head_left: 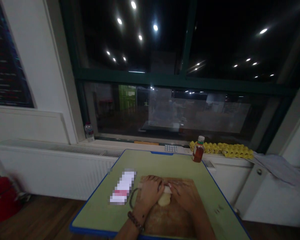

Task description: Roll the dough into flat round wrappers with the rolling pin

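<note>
On a wooden cutting board [170, 220] lies a flattened pale piece of dough [164, 200]. Across the dough's far edge runs a pale rolling pin [167, 189], seen mostly in the gap between my hands. My left hand [152, 190], with a beaded bracelet at the wrist, is closed over the pin's left part. Over its right part my right hand [183, 193] is closed likewise, fingers pointing inward. Both hands hide much of the pin.
The board lies on a light green, blue-edged table [97, 213]. A blurred-out white rectangle [123, 186] is left of it. At the far right corner stands a bottle of reddish liquid [198, 150]. Yellow egg trays [222, 149] and a clear bottle [89, 131] line the windowsill.
</note>
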`<state>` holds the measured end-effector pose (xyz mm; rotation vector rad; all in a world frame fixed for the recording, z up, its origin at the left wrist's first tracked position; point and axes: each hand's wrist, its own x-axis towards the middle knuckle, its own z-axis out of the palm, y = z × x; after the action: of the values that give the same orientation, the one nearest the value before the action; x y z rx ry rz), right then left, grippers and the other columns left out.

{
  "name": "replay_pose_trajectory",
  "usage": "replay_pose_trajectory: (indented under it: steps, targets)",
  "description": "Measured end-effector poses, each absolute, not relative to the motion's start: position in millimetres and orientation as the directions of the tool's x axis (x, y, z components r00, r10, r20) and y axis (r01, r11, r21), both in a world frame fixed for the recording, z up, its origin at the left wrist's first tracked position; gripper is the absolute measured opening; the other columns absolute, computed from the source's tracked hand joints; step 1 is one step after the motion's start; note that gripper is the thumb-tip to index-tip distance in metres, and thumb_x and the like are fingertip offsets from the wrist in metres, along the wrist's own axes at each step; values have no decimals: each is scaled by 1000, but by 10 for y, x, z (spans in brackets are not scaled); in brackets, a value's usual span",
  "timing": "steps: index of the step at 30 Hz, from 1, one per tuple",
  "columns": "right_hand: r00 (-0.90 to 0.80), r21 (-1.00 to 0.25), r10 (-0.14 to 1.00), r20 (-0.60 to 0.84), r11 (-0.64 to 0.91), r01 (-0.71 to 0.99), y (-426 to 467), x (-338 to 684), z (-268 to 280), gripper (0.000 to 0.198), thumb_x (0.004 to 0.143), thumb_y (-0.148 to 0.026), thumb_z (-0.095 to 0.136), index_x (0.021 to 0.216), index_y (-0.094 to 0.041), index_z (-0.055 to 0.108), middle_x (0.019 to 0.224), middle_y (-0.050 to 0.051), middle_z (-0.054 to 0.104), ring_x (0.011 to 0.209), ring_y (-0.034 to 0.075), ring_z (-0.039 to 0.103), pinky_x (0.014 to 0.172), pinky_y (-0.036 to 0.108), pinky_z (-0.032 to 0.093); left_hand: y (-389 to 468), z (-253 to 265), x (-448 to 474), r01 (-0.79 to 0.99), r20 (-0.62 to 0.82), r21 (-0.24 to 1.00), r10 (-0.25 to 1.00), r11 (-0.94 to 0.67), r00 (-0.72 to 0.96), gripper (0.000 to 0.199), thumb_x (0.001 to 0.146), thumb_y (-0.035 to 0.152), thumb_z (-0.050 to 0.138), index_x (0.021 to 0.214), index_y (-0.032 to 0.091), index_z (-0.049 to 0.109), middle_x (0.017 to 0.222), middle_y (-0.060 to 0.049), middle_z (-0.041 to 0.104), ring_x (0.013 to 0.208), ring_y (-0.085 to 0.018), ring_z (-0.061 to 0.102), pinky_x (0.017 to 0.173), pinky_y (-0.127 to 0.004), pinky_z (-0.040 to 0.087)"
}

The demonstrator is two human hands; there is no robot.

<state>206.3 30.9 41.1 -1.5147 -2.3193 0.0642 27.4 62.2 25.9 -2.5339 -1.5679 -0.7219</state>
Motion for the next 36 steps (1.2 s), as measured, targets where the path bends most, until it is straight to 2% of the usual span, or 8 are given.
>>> replay_pose_trajectory:
  steps: [9, 13, 17, 19, 21, 24, 30, 36]
  targets:
    - [-259, -305, 912, 320, 357, 883, 420, 2030, 211, 46, 98, -21, 26, 117, -21, 68, 119, 6, 68, 111, 18, 63, 102, 33, 45, 681, 120, 268, 843, 449, 229, 821, -487, 353, 23, 89, 22, 44, 92, 20, 66, 96, -6, 71, 94, -23, 62, 89, -40, 44]
    - [-267, -219, 931, 248, 323, 921, 549, 2046, 171, 47, 95, -15, 27, 130, -16, 59, 134, 9, 58, 123, 18, 55, 105, 32, 44, 702, 100, 290, 846, 400, 248, 846, -471, 353, 25, 91, 22, 43, 96, 20, 67, 100, -6, 71, 98, -23, 62, 92, -40, 44]
    - [-240, -91, 942, 235, 267, 959, 640, 2041, 139, 45, 92, -11, 35, 131, -16, 57, 140, 10, 51, 131, 21, 46, 110, 37, 38, 696, 142, 266, 863, 335, 254, 876, -438, 346, 30, 94, 24, 39, 104, 19, 67, 111, -7, 70, 106, -23, 62, 98, -40, 42]
    - [-246, -79, 939, 240, 271, 959, 662, 2030, 122, 48, 90, -10, 37, 133, -21, 55, 143, 7, 48, 135, 22, 41, 112, 40, 34, 704, 181, 223, 870, 333, 236, 877, -432, 345, 33, 96, 29, 38, 112, 19, 64, 122, -8, 66, 115, -24, 58, 102, -42, 39]
    - [-244, -75, 942, 229, 267, 961, 671, 2013, 98, 46, 91, -11, 38, 132, -19, 56, 142, 10, 49, 136, 24, 39, 113, 44, 33, 728, 215, 179, 902, 313, 210, 901, -376, 302, 38, 96, 35, 39, 122, 17, 61, 134, -12, 58, 127, -28, 50, 107, -46, 35]
    - [-213, -63, 950, 230, 233, 970, 643, 1982, 57, 43, 95, -18, 35, 133, -15, 55, 140, 15, 51, 135, 27, 41, 112, 46, 33, 761, 235, 155, 947, 261, 184, 942, -263, 211, 46, 96, 39, 40, 130, 12, 56, 141, -17, 51, 134, -33, 41, 109, -49, 32]
    - [-226, -26, 942, 249, 240, 970, 441, 1917, 106, 49, 92, -9, 30, 137, -11, 50, 142, 14, 48, 134, 24, 41, 113, 42, 32, 643, 153, 207, 971, 322, 104, 931, -215, 171, 51, 93, 34, 41, 135, 8, 52, 143, -19, 47, 137, -35, 36, 113, -53, 26]
    - [-200, -46, 950, 242, 217, 975, 237, 1880, 92, 49, 91, -11, 33, 137, -10, 50, 146, 13, 43, 134, 26, 41, 113, 42, 33, 387, -35, 86, 953, 463, 70, 856, -294, 230, 51, 93, 34, 38, 136, 11, 52, 145, -13, 46, 136, -29, 40, 112, -46, 32]
